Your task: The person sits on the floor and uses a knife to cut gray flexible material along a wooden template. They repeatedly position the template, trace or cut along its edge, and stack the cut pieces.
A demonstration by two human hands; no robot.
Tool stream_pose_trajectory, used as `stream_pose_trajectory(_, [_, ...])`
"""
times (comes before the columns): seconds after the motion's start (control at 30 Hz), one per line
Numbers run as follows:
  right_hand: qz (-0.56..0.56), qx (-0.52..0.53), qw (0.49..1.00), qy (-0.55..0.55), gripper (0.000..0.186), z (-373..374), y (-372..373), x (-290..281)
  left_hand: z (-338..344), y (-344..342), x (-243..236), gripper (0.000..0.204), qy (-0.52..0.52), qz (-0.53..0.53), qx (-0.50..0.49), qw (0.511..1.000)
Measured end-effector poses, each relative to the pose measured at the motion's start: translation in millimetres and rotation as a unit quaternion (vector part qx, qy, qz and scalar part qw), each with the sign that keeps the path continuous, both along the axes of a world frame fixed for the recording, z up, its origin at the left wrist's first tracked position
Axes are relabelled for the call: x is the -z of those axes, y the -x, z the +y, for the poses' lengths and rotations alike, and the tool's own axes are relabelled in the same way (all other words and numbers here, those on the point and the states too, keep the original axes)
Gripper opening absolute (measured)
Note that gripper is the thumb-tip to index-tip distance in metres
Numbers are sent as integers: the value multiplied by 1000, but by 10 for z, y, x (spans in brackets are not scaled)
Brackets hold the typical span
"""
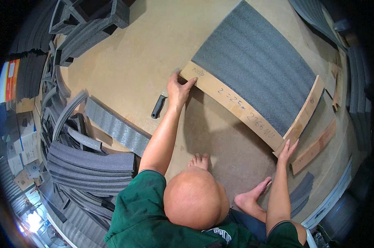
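Observation:
A large dark grey ribbed foam sheet [253,70] lies on the tan board surface, a long handwritten-on wooden strip [232,99] along its lower left edge and a shorter strip [304,107] along its right edge. My left hand [181,87] grips the long strip's upper-left end between thumb and fingers. My right hand [287,152] holds the lower corner where both strips meet, fingers fairly straight against the wood. A black-handled knife [159,105] lies just left of my left hand, its blade partly hidden behind that hand.
Foam frames [88,31] stand at upper left. Piled foam strips [90,165] fill the left, beside a long grey foam piece [114,124]. A loose wooden strip [313,146] and dark offcut [302,194] lie right. My bare foot [253,196] rests near my right arm.

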State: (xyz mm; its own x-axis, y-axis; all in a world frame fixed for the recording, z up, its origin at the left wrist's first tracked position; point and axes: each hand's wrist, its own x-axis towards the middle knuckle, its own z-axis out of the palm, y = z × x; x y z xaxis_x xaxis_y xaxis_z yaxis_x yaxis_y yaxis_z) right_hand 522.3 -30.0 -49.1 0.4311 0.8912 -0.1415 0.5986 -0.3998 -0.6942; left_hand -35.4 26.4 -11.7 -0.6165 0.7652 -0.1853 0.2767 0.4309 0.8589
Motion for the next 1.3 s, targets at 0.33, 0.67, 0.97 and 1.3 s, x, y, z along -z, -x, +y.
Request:
stream_pose_trajectory(0.33, [40, -13, 999, 3, 87, 28, -26, 81, 32, 369, 461, 52, 8, -42, 57, 997])
stream_pose_trajectory(0.67, [-156, 20, 988, 5, 71, -106, 206, -65, 61, 432, 493, 65, -36, -45, 89, 994])
stream_pose_trajectory(0.97, [-192, 98, 976, 15, 62, -109, 445, -70, 69, 473, 482, 65, 16, -1, 89, 996])
stream_pose_trajectory(1.3, [-295, -193, 933, 67, 109, -272, 238, -429, 154, 550, 383, 66, 46, 0, 115, 992])
